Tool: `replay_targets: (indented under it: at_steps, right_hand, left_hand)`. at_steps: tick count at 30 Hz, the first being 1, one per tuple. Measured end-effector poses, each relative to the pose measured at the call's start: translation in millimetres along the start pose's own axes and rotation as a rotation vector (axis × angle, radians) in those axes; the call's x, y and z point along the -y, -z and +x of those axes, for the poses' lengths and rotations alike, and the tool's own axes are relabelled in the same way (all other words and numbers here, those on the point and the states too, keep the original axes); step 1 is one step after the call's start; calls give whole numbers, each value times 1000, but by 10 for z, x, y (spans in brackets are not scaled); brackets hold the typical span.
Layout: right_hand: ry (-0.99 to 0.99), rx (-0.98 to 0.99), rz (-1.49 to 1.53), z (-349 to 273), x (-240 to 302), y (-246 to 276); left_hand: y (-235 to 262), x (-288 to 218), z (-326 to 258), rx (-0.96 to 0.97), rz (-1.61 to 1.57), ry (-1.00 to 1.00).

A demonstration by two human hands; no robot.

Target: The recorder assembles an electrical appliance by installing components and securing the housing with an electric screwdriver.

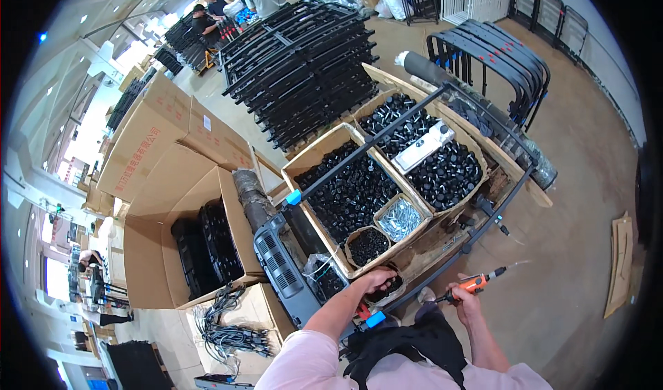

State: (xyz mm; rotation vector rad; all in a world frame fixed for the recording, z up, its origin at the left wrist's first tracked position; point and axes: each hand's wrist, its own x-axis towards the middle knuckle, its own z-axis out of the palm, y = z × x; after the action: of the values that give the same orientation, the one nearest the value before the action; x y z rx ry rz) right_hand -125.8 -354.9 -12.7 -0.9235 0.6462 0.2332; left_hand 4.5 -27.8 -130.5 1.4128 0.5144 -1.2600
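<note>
My left hand (377, 280) reaches into a small container (399, 295) of dark small parts near the front of the bench. Its fingers are curled together among the parts, and what they pinch is hidden. Out to the right, my right hand (465, 303) is wrapped around an orange and black electric screwdriver (475, 283), its thin bit aimed to the right. A black tubular frame (425, 284) with blue pieces at its corners lies across the bench around the bins. A grey vented housing (282, 271) sits at the frame's left end.
Wooden bins hold black knobs (442, 179), black fittings (342, 190), silver screws (400, 219) and small dark screws (368, 246). A white box (425, 145) lies on the knobs. Left are an open carton (148, 252) and cables (231, 331); behind, stacked black frames (297, 65). Several people work farther back.
</note>
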Motion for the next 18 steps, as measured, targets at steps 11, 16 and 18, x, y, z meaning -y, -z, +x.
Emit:
replay_targets:
  at_steps: [11, 16, 18]
  right_hand:
    - [758, 233, -775, -783, 956, -500]
    - [730, 300, -605, -801, 1047, -692]
    - [698, 332, -515, -788, 1047, -711]
  left_hand:
    - [-24, -223, -426, 255, -337, -32]
    - [-14, -212, -612, 410, -644, -55]
    - [22, -212, -700, 520, -767, -112]
